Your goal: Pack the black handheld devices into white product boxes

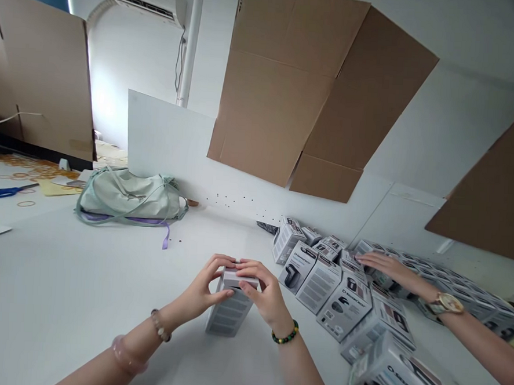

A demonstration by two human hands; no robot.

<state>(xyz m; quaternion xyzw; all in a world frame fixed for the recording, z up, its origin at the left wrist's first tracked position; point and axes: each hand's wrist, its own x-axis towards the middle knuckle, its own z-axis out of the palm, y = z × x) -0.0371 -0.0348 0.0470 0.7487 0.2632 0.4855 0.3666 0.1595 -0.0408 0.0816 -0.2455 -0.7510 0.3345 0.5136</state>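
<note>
A white-walled room held an air conditioner (146, 3) high on the wall, with brown cardboard sheets (281, 83) fixed overhead, and a white bench (59, 296) ran across the view below. The person's left hand (203, 288) and right hand (262, 288) were curled around the top of a white product box (230, 310), gripping it from opposite sides, their fingertips nearly meeting over its upper end. The box stood near the bench's near side, slightly tilted; whether its base touched the bench could not be told. Just to its right, a loose pile of similar printed boxes (333, 290) spread along the bench toward the right edge of the view, with one box cut off at the lower edge. A co-worker's hand (385, 265), with a gold wristwatch (446, 304) on its wrist, lay flat on that pile. To the left, open white bench stretched to a pale green bag (128, 199) beside a white back panel (168, 140), and farther left lay blue scissors (4, 193) among rubber bands (27, 170).
</note>
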